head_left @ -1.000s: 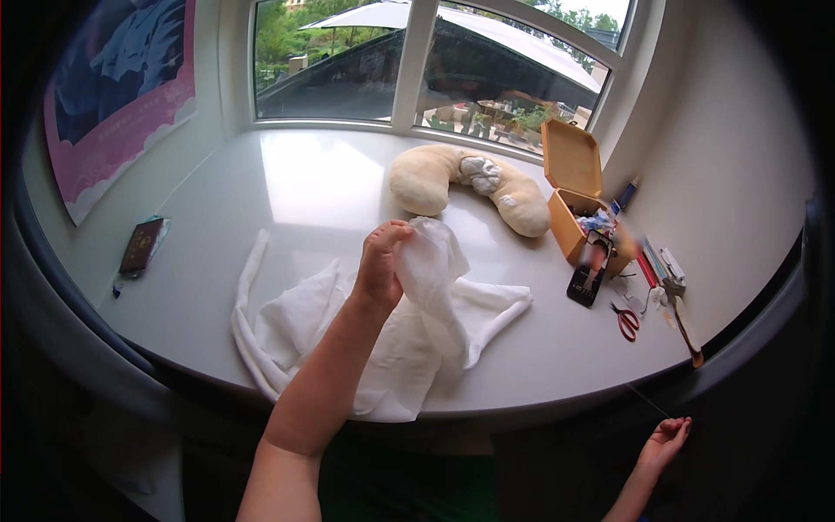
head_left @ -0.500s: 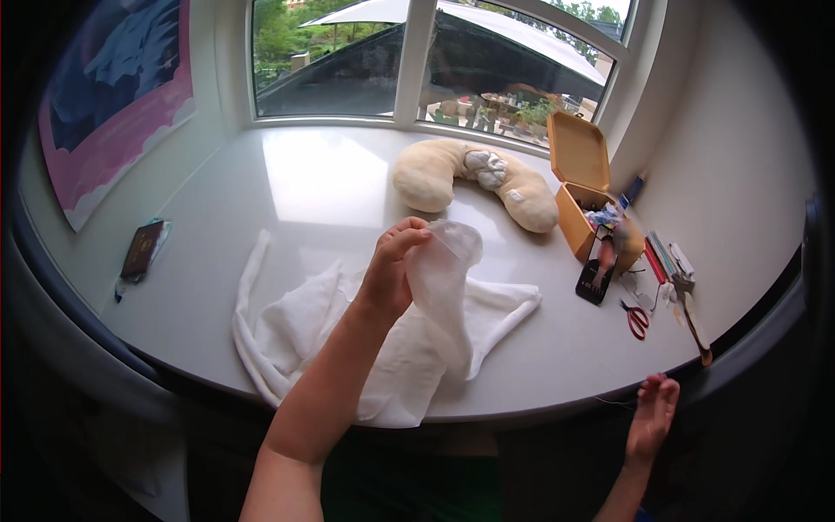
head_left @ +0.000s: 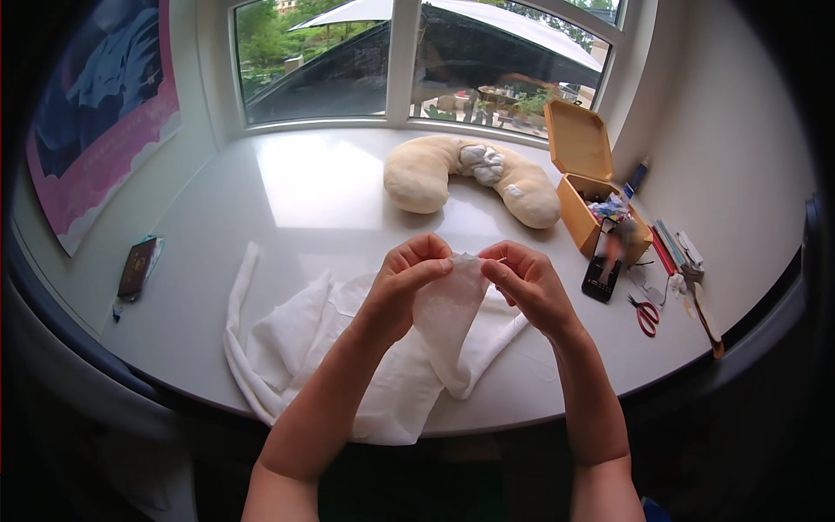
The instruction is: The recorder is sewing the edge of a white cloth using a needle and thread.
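Observation:
Thin white cloth [head_left: 448, 304] rises to a peak between my two hands above the table [head_left: 313, 230], and the rest of it lies rumpled below. My left hand [head_left: 391, 283] pinches its raised edge between thumb and forefinger. Close beside it, my right hand [head_left: 535, 287] is closed at the same edge, thumb against forefinger. A tiny pale glint shows at the right fingertips, like a needle, too small to be sure of. On the left, a long rolled strip of the white cloth [head_left: 235, 322] stretches away from me.
A cream U-shaped pillow [head_left: 417, 174] with white stuffing showing lies toward the window. To the right are an open tan box [head_left: 577, 209], a phone [head_left: 599, 274] leaning on it, red-handled scissors [head_left: 645, 318] and pens [head_left: 676, 248]. A dark booklet [head_left: 136, 268] lies far left.
My right hand, which was out to the right past the table edge with a thread trailing from it, has come in to the cloth's raised edge. The left hand keeps its pinch.

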A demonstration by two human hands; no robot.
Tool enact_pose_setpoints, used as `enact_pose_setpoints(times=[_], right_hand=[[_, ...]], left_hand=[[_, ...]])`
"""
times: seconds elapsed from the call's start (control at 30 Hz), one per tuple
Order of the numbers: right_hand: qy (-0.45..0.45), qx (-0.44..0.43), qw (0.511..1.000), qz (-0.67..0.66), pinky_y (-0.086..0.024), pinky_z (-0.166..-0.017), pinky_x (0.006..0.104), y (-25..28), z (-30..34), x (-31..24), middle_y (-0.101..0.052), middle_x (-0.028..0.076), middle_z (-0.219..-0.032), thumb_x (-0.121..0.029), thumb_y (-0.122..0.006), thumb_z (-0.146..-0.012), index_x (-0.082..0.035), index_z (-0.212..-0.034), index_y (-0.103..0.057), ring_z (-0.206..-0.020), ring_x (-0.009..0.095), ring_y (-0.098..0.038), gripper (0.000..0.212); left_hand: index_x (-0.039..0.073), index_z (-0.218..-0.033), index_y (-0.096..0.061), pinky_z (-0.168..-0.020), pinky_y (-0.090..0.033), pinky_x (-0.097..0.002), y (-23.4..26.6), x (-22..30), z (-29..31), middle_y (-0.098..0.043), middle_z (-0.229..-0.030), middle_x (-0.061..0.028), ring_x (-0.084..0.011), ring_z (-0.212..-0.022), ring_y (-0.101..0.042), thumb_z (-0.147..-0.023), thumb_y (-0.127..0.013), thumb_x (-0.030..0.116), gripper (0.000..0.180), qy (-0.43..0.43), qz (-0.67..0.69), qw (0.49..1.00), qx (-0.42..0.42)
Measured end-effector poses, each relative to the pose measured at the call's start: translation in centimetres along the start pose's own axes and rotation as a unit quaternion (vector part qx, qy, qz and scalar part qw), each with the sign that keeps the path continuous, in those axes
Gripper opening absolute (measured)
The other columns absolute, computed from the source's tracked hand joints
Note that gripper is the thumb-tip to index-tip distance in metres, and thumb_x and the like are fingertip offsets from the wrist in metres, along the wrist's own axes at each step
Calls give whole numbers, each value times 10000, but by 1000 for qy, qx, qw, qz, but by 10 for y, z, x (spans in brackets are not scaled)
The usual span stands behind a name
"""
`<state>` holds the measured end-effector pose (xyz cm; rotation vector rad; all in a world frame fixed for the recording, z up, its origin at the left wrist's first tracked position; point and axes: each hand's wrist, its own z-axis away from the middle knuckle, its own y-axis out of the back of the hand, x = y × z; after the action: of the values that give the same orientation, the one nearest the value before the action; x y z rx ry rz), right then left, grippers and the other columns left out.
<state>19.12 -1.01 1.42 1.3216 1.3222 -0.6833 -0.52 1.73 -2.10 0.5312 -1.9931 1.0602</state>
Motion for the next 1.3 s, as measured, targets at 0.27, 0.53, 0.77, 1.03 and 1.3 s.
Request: enact_pose_setpoints(times=[0.27,0.53,0.77,1.03,1.3], right_hand=[[33,16,999,-30,-246,-464,170,0,-5,16,-424,-90,-619,-245,-593,-903,-39,-872,-589,-538,-8,-336,208],[84,-59,986,133,-347,-534,187,-3,-18,-7,-525,-34,-646,-189,-703,-811,-4,-827,-634,-595,20,-418,198],[111,46,988,-97,-379,-630,148,29,7,7,-503,-37,-603,-197,-689,-821,-76,-734,-557,-583,3,-430,199],[166,136,970,-115,-309,-509,128,67,63,-12,-574,-48,-731,-164,-684,-833,-79,-823,-563,-574,-18,-428,148],[174,306,936,23,-227,-437,152,104,95,-31,-537,-67,-639,-264,-655,-861,-86,-863,-592,-498,-30,-332,189]], left_hand=[[26,-873,-574,-663,-459,-217,-7,-4,2,-619,-814,-25,-63,-731,-564,-853,-590,87,67,-46,-34,997,43],[15,-894,-616,-662,-452,-210,-9,-3,2,-625,-784,-16,-65,-712,-568,-867,-609,102,91,-63,-160,984,40],[7,-921,-608,-755,-449,-245,-8,5,2,-615,-837,-31,-88,-814,-560,-870,-609,199,199,-45,-167,984,-32],[19,-890,-611,-763,-437,-247,4,-10,1,-599,-805,-2,-93,-801,-541,-746,-663,81,165,-41,-348,935,-57],[28,-828,-608,-701,-411,-233,23,-13,0,-563,-734,21,-71,-725,-503,-752,-648,73,97,-24,-445,894,-41]])
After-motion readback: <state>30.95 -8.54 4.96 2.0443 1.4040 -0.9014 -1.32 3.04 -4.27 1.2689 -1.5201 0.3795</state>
